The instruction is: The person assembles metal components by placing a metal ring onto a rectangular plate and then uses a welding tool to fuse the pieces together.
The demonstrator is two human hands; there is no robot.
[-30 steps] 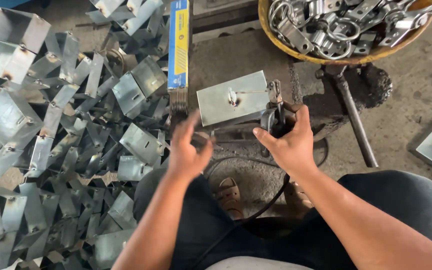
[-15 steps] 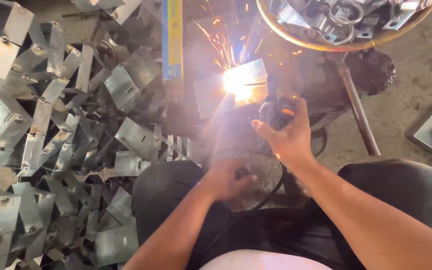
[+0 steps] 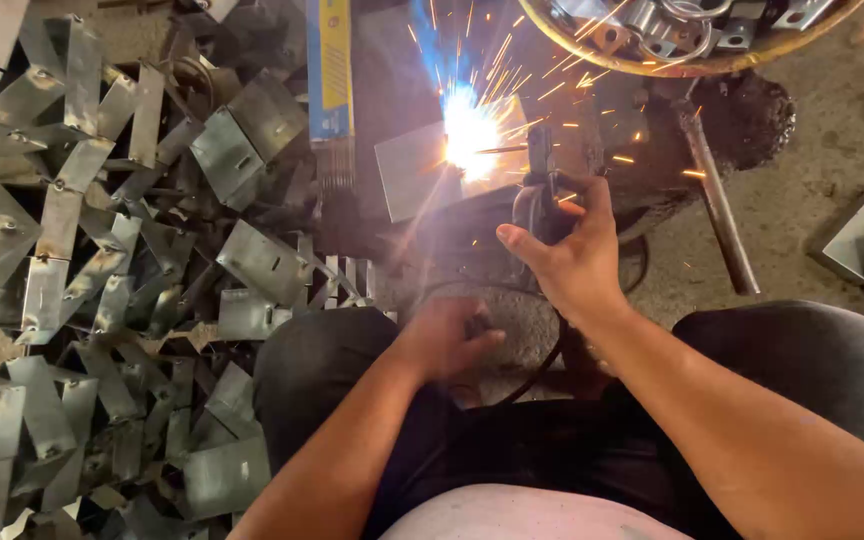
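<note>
**Where everything sits around the welding spot**

The flat square steel plate (image 3: 422,175) lies in the middle, far from the person's knees. The right hand (image 3: 567,255) holds the black welding electrode holder (image 3: 540,195) just right of it. The left hand (image 3: 447,338) rests nearer, between the knees. The heap of folded sheet-metal brackets (image 3: 102,270) fills the left. The round basin of metal shackles (image 3: 692,35) stands far right, the long steel rod (image 3: 717,205) below it.

Left hand (image 3: 447,340) dropped from plate (image 3: 432,170) to lap; arc w/ sparks now at plate.
</note>
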